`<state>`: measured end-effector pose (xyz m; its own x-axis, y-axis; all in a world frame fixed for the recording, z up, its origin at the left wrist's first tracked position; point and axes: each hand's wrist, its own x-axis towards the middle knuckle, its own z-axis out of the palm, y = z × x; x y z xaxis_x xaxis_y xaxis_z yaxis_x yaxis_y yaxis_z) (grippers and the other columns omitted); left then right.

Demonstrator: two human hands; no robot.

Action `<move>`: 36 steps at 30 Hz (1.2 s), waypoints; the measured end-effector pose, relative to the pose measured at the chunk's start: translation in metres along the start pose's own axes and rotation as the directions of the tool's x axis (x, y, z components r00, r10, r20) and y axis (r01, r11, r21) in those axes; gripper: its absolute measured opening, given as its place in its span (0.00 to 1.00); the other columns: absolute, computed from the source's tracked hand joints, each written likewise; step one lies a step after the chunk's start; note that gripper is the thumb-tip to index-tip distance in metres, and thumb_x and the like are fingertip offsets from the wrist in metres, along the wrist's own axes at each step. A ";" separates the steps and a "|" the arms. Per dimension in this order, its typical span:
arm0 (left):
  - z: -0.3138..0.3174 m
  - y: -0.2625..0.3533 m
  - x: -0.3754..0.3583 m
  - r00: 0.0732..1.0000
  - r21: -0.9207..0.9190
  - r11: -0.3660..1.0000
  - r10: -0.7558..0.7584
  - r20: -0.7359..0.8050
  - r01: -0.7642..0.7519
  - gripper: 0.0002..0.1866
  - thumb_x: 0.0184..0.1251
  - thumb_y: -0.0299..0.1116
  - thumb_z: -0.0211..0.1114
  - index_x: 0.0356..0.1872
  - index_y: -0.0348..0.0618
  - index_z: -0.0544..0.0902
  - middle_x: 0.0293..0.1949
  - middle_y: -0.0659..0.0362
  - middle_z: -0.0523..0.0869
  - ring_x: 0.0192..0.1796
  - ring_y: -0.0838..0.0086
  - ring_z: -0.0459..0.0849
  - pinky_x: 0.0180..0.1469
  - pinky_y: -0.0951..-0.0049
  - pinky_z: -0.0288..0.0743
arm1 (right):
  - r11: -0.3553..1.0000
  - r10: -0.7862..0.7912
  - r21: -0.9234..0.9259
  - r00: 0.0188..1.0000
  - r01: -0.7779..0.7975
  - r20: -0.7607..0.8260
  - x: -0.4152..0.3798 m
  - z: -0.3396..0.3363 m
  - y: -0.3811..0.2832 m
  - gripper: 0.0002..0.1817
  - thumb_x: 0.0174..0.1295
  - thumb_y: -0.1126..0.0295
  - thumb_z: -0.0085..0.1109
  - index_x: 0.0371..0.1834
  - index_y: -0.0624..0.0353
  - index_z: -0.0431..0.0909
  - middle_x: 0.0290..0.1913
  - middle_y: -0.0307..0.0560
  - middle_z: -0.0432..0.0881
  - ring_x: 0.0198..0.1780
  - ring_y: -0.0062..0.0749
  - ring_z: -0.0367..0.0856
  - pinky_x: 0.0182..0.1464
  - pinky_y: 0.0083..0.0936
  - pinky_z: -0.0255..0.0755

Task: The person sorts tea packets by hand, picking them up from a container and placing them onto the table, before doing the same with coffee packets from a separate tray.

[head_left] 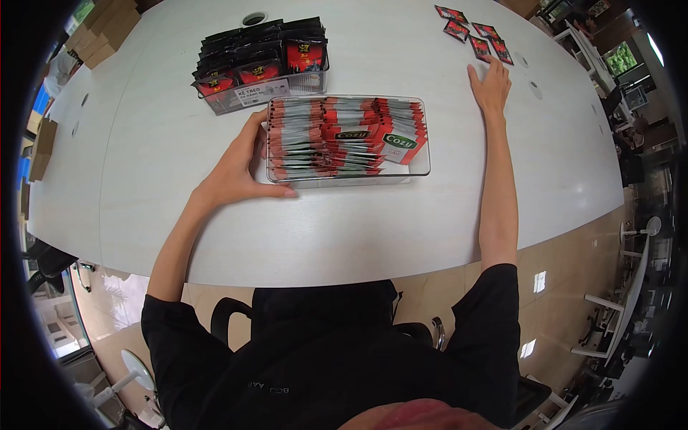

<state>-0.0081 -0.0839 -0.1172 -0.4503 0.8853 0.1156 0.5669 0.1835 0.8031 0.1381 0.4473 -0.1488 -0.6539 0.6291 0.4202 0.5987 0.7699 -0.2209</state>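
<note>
A clear plastic box (423,172) stands on the table in front of me, packed with rows of red and white Cozy tea bags (400,143). My left hand (233,166) grips the box's left end, its fingers along the side and its thumb at the front corner. Farther right, my right hand (491,87) reaches forward over the table. Its thumb is apart and its fingers are stretched out, with the fingertips at the near edge of a red and black coffee sachet (479,48). Several like it lie loose around that one, including another sachet (456,30).
Behind the tea box, to the left, a second clear box (244,99) with a printed label holds black and red coffee sachets (304,56). Both boxes stand on a large white table (358,236). Cardboard boxes (107,32) are at the far left, and an office chair (233,315) is below the table edge.
</note>
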 end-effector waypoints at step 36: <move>0.002 -0.005 0.020 0.702 0.455 0.827 0.538 -0.467 -0.331 0.52 0.42 0.53 0.86 0.68 0.41 0.71 0.61 0.54 0.77 0.52 0.67 0.75 0.59 0.66 0.67 | 0.551 -0.405 0.834 0.860 -0.041 0.310 -0.119 -0.114 -0.025 0.78 0.18 0.72 0.89 0.83 0.47 0.51 0.78 0.46 0.61 0.79 0.42 0.59 0.82 0.37 0.51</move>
<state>-0.0188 -0.0669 -0.1200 -0.3332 0.5209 0.7859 0.9316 0.0533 0.3596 0.2540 0.3410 -0.0936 -0.9485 0.2621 0.1779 -0.0290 0.4873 -0.8728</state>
